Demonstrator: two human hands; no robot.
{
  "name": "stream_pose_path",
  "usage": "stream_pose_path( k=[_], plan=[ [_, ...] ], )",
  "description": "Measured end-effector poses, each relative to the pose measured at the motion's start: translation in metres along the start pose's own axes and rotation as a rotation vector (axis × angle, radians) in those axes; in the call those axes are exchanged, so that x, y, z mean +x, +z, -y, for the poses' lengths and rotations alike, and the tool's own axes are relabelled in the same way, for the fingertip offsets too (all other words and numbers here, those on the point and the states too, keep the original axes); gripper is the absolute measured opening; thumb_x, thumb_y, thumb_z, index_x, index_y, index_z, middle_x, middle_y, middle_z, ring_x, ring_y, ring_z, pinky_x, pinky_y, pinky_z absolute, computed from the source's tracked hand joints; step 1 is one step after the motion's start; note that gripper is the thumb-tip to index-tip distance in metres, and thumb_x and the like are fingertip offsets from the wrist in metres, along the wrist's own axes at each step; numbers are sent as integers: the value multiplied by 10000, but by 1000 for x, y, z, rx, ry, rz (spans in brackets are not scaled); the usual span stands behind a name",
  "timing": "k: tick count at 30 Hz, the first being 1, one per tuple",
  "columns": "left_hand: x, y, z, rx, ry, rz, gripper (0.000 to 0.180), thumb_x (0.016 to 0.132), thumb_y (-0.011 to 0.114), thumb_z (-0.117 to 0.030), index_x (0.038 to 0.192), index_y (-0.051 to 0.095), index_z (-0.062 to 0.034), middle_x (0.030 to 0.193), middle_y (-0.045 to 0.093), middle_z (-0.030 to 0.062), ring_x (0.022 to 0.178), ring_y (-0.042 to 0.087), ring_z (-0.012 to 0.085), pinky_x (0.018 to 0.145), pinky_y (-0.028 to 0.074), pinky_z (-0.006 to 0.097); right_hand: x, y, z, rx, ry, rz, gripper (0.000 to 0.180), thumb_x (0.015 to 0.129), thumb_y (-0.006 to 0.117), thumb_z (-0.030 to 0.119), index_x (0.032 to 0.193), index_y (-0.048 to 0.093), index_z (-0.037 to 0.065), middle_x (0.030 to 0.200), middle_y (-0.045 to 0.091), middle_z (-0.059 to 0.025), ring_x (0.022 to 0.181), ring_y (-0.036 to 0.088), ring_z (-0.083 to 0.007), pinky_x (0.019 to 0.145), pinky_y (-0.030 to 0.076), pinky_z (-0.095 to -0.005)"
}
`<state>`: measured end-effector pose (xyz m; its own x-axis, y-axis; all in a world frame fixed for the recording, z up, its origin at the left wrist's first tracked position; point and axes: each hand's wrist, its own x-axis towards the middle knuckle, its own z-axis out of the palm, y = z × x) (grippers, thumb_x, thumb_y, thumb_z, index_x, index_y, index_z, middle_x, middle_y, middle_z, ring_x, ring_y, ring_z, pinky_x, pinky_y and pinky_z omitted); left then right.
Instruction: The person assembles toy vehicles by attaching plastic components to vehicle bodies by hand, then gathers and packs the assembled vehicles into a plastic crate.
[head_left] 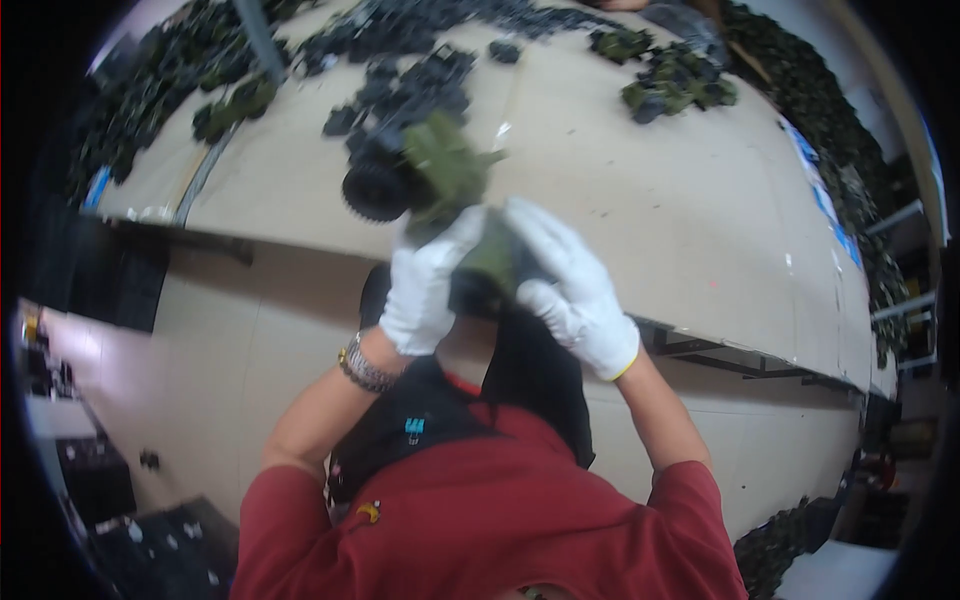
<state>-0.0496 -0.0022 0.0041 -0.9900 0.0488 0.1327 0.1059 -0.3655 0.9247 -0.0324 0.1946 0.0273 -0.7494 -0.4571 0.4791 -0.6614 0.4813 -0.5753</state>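
Note:
Between my gloved hands is a green toy vehicle (448, 162), tilted and smeared by motion, held over the near edge of the table. A black ridged wheel (374, 192) sticks out at its far left end. Another dark round part (475, 294), probably a wheel, shows low between my palms. My left hand (428, 280), in a white glove, is closed on the vehicle's left side. From the right, my right hand (578, 290), also white-gloved, curls its fingers round the near right end. What its fingertips press on is hidden.
The beige table (660, 220) curves across the view. Black parts (415, 85) lie heaped just beyond the vehicle, with a larger heap behind. Several green pieces (680, 85) are piled at the far right, more (235, 108) at the left. A grey post (260, 40) rises at the far left.

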Motion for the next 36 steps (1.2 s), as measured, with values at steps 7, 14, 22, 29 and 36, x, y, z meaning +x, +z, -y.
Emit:
stream_pose_path(
  k=[7,14,22,29,36],
  plan=[
    [-13,35,-14,-860,-748,137,492,1009,522,-500,1235,627,-75,1174,690,105,1107,648,275,986,511,452,-13,2,59,-458,-80,-483,1046,693,681,771,1385,499,8,1420,455,-260,1223,498,-443,1020,425,-491],
    [-32,77,2,-647,-657,216,375,1064,407,-411,1181,616,-123,1197,644,66,1135,595,249,982,488,413,-27,-24,41,-565,-67,-658,572,791,696,585,1089,663,98,1141,637,-110,974,600,-351,815,500,-439],
    [30,150,24,-424,-1007,199,496,1046,382,-510,1308,553,-125,1278,621,105,1142,616,285,992,485,553,-54,-75,-23,-417,209,-702,804,823,569,720,1267,577,50,1214,618,-164,1058,588,-382,907,476,-450],
    [171,210,109,-324,-1085,168,585,1009,452,-592,1372,499,-135,1387,571,141,1267,553,357,1097,339,685,-146,-145,-158,-764,748,-500,697,894,601,595,1341,549,64,1370,538,-182,1268,483,-395,1024,420,-495],
    [338,287,178,-485,-862,66,610,1051,316,-565,1444,436,-114,1418,530,166,1270,541,388,1115,382,617,-140,-158,-169,-598,917,-278,560,834,727,380,1309,575,125,1411,519,-112,1325,438,-358,1047,367,-483]
  ],
)
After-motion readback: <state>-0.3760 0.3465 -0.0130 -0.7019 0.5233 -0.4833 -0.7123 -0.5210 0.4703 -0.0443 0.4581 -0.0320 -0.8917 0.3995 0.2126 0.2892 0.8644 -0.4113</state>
